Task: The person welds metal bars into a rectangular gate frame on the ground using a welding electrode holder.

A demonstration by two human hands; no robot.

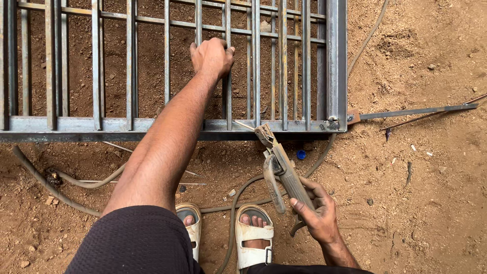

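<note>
Metal gate lies flat across the top of the frame. Left hand is wrapped round one bar, right hand grips the welding holder at lower centre. Bars look fitted; no arc going.

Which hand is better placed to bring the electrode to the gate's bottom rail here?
Right. The right hand grips the welding electrode holder, whose tip sits close to the bottom rail of the metal gate. The left hand is busy gripping a vertical bar higher up.
</note>
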